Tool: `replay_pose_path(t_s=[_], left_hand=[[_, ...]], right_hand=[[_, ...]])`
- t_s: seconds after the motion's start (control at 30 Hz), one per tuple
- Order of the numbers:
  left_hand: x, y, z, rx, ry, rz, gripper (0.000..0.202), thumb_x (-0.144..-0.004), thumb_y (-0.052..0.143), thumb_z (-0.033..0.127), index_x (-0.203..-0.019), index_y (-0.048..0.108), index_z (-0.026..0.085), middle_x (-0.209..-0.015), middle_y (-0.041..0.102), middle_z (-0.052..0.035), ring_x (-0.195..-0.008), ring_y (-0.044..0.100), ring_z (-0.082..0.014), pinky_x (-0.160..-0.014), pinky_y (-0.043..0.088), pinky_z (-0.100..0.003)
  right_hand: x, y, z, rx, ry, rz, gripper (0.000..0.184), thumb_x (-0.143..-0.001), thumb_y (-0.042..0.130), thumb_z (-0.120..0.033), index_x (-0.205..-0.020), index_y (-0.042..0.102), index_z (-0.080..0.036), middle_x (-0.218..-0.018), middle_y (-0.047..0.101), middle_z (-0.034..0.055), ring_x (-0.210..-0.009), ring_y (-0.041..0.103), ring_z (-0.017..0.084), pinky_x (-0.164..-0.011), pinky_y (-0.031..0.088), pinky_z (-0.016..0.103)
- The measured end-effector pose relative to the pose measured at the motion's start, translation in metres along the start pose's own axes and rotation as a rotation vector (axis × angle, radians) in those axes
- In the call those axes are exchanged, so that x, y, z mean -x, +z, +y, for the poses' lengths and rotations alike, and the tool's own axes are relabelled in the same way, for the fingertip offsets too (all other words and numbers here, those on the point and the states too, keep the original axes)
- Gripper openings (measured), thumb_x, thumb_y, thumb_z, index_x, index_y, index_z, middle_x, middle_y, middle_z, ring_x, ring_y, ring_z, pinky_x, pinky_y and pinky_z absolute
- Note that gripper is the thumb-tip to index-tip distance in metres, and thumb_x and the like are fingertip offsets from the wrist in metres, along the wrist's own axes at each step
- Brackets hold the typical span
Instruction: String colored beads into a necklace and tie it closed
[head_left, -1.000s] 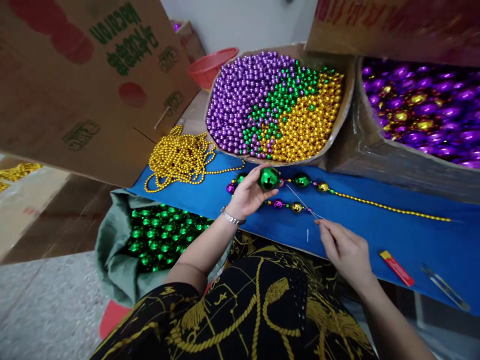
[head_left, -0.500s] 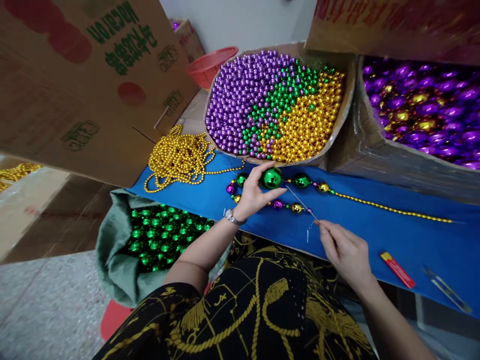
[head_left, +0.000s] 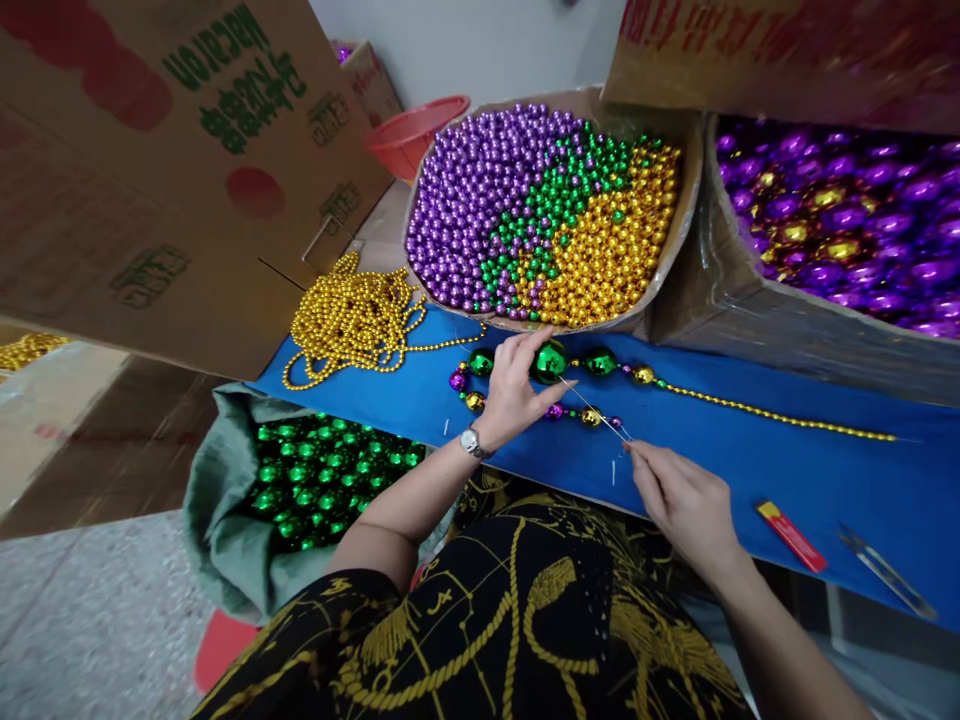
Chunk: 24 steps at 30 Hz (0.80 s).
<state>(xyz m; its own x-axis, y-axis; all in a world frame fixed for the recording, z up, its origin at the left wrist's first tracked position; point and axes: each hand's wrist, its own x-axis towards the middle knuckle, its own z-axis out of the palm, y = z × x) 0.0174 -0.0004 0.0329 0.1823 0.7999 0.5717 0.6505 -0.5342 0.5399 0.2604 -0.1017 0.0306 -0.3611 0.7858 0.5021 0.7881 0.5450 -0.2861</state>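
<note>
A large shiny green bead (head_left: 551, 362) sits between the thumb and index finger of my left hand (head_left: 517, 385), whose other fingers are curled behind it. My right hand (head_left: 679, 495) pinches a long thin needle (head_left: 592, 408) at its lower end. The needle slants up to the left, its tip at the underside of the green bead near my left thumb. Around my left hand lies a beaded strand with a green oval bead (head_left: 600, 361), a gold bead (head_left: 591, 416) and a purple bead (head_left: 457, 380). A gold bead string (head_left: 780, 412) runs off to the right.
Behind the blue cloth (head_left: 712, 470) stands a carton of small purple, green and gold beads (head_left: 517, 200). Purple beads (head_left: 847, 220) fill another carton. Gold bead chains (head_left: 349, 320) lie left. A red lighter (head_left: 791, 536) and snips (head_left: 889, 573) lie right. A green sack (head_left: 210, 540) holds green beads.
The needle tip has moved leftward to the green bead. My left hand has tilted, its fingers curling more around the bead. The whole view has shifted slightly.
</note>
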Motion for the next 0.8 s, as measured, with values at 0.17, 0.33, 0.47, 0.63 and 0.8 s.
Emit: replay_pose_path(t_s=[0.17, 0.33, 0.47, 0.63, 0.8], left_hand=[[0.008, 0.01, 0.008, 0.005, -0.015, 0.049, 0.065, -0.082, 0.071, 0.045, -0.137, 0.046, 0.02, -0.123, 0.054, -0.0155, -0.118, 0.05, -0.0299, -0.102, 0.043, -0.049], [0.017, 0.019, 0.022, 0.293, -0.07, -0.06, 0.052, -0.083, 0.07, 0.033, -0.131, 0.051, 0.023, -0.14, 0.041, -0.0159, -0.132, 0.043, -0.0319, -0.109, 0.039, -0.053], [0.02, 0.017, 0.023, 0.603, -0.169, -0.163, 0.055, -0.08, 0.075, 0.036, -0.129, 0.053, 0.025, -0.144, 0.043, -0.0142, -0.136, 0.041, -0.0317, -0.112, 0.037, -0.052], [0.019, 0.017, 0.02, 1.02, -0.355, -0.197, 0.04, -0.09, 0.065, 0.034, -0.128, 0.056, 0.027, -0.133, 0.057, -0.0091, -0.123, 0.054, -0.0234, -0.103, 0.046, -0.042], [0.015, 0.017, 0.022, 1.087, -0.395, -0.194, 0.062, -0.081, 0.075, 0.031, -0.136, 0.047, 0.027, -0.134, 0.056, -0.0114, -0.13, 0.05, -0.0251, -0.103, 0.047, -0.041]], right_hand=[[-0.004, 0.006, -0.007, 0.013, 0.026, 0.01, 0.015, -0.096, 0.053, -0.02, -0.104, 0.067, -0.017, -0.089, 0.076, 0.0016, -0.071, 0.071, 0.012, -0.067, 0.052, 0.022], [-0.008, 0.018, -0.01, -0.05, 0.105, 0.014, 0.022, -0.097, 0.049, -0.021, -0.102, 0.07, -0.018, -0.09, 0.077, 0.0032, -0.072, 0.072, 0.013, -0.067, 0.055, 0.02], [-0.004, 0.023, -0.004, -0.053, 0.132, 0.033, 0.021, -0.097, 0.05, -0.021, -0.1, 0.071, -0.018, -0.09, 0.077, 0.0037, -0.075, 0.073, 0.014, -0.068, 0.056, 0.02], [0.0, 0.024, 0.002, -0.088, 0.101, 0.067, 0.016, -0.094, 0.055, -0.018, -0.103, 0.069, -0.017, -0.093, 0.076, 0.0039, -0.08, 0.073, 0.015, -0.073, 0.057, 0.023], [0.001, 0.026, 0.004, -0.062, 0.08, 0.087, 0.017, -0.093, 0.056, -0.015, -0.106, 0.067, -0.016, -0.096, 0.076, 0.0045, -0.082, 0.073, 0.015, -0.075, 0.057, 0.023]])
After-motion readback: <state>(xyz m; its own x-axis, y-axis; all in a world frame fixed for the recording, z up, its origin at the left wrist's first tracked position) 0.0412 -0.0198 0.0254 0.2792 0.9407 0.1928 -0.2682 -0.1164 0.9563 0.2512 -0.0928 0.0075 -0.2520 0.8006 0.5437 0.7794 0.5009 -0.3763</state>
